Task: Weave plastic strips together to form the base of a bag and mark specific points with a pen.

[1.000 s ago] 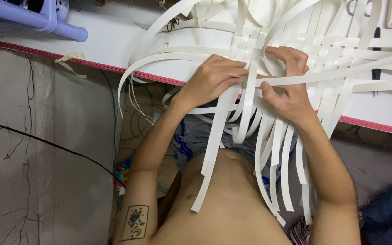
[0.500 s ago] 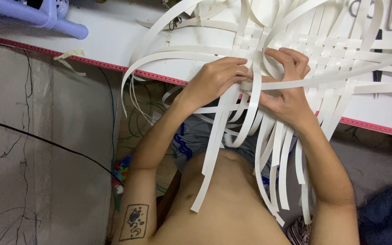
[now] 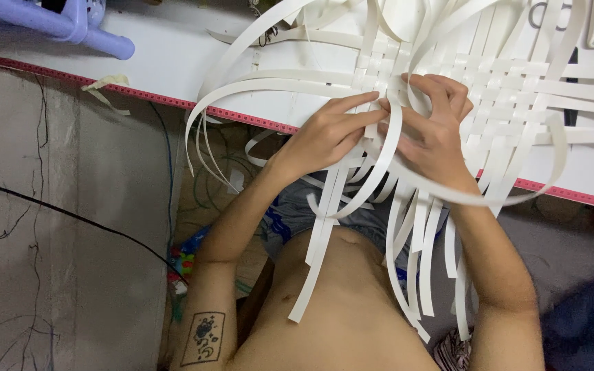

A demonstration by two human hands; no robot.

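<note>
At the near edge of the white table (image 3: 173, 62), the woven mat of white strips (image 3: 510, 89) lies flat, its loose ends hanging over the person's lap. Left hand (image 3: 328, 134) is closed, fingers pinching a strip at the weave's edge; right hand (image 3: 434, 130) is curled shut around the looping strip (image 3: 386, 165). Risk: the bowed strip looks springy. A slack pinch could let it snap back and loosen neighbouring crossings, or a hard bend could crease it.

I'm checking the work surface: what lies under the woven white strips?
Under the woven white strips lies a white tabletop with a red edge. Both hands, left hand and right hand, cover the weave's near edge, hiding what's beneath there.
</note>
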